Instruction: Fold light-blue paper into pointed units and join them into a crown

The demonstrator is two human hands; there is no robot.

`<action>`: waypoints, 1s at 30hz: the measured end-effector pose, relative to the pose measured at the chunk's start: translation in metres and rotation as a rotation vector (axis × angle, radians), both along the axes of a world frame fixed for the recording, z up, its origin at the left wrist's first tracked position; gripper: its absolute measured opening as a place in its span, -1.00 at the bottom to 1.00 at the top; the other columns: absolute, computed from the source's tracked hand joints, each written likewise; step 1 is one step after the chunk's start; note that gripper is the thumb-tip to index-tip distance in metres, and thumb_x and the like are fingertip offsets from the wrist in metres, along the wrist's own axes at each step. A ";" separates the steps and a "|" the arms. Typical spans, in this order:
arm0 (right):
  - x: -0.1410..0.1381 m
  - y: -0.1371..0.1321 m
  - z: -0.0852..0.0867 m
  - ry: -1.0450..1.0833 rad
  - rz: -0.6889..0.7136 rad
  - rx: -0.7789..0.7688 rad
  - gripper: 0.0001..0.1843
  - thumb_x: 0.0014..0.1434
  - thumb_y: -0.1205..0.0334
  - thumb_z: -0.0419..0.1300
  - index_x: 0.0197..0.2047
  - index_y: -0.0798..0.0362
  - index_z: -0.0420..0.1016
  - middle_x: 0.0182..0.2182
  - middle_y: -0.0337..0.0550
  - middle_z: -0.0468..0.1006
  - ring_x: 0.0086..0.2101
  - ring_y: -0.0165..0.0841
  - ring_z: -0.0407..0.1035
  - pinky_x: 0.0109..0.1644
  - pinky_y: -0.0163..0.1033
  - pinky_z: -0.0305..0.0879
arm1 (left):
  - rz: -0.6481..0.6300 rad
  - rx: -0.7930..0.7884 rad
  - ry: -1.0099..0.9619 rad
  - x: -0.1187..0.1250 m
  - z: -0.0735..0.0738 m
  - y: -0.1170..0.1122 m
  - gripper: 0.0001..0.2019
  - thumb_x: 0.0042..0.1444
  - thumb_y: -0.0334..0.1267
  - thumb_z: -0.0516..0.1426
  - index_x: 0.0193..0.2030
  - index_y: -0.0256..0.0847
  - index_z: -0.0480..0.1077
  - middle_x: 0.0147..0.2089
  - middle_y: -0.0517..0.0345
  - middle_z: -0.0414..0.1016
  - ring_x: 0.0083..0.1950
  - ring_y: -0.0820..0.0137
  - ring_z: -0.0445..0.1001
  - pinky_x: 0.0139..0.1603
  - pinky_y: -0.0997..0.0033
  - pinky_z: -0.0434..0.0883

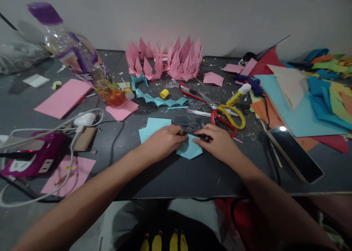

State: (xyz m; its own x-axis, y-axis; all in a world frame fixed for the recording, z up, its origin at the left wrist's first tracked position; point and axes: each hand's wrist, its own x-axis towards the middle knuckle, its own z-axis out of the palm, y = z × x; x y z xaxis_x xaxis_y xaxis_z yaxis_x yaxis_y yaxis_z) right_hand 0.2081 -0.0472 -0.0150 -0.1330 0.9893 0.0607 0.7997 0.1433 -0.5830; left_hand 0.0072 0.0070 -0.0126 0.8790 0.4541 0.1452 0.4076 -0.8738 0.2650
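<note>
Near the front middle of the table lies a small light blue sheet of paper (189,147), its lower edge folded to a point. My left hand (166,139) has its fingers closed together on the sheet's upper left edge. At the upper right edge, my right hand (218,141) grips the paper between thumb and curled fingers, partly hidden. Just behind my left hand rest more light blue paper pieces (158,123). Beyond both hands are a clear ruler (189,125), a white pen (199,113) and scissors (233,115) with red and yellow handles.
Folded pink paper pieces (165,62) stand in a ring near the wall, with a light blue folded strip (156,99) before them. A bottle (82,56), pink paper (64,97) and a purple power strip (30,152) occupy the left. Rightward are a phone (295,154), glue stick (239,93) and coloured sheets (286,104).
</note>
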 end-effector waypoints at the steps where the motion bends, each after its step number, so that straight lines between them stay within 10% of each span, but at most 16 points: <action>1: -0.001 -0.001 0.001 -0.004 -0.006 -0.009 -0.82 0.05 0.19 0.24 -0.25 0.05 0.54 -0.38 -0.18 0.45 -0.45 -0.41 0.33 -0.36 -0.29 0.28 | 0.011 0.013 0.018 0.000 0.001 0.000 -0.78 0.19 -0.35 0.07 -0.06 -0.23 0.46 -0.27 0.07 0.43 -0.24 0.37 0.41 -0.20 0.38 0.36; 18: -0.011 -0.006 0.006 -0.101 -0.066 -0.049 -0.94 0.06 0.29 0.17 -0.43 0.03 0.35 -0.40 -0.21 0.41 -0.39 -0.37 0.33 -0.34 -0.29 0.21 | 0.051 -0.079 0.064 0.001 0.006 0.002 -0.72 0.13 -0.32 0.13 0.01 -0.20 0.38 -0.17 0.08 0.45 -0.16 0.32 0.44 -0.13 0.33 0.35; 30: -0.005 -0.009 0.004 -0.126 0.239 0.180 -0.83 0.21 0.31 0.05 -0.29 0.05 0.48 -0.31 -0.12 0.55 -0.26 -0.32 0.43 -0.15 -0.18 0.35 | 0.109 -0.090 -0.037 0.009 -0.006 0.005 -0.86 0.16 -0.36 0.10 -0.15 -0.23 0.42 -0.23 0.14 0.46 -0.21 0.38 0.44 -0.19 0.41 0.36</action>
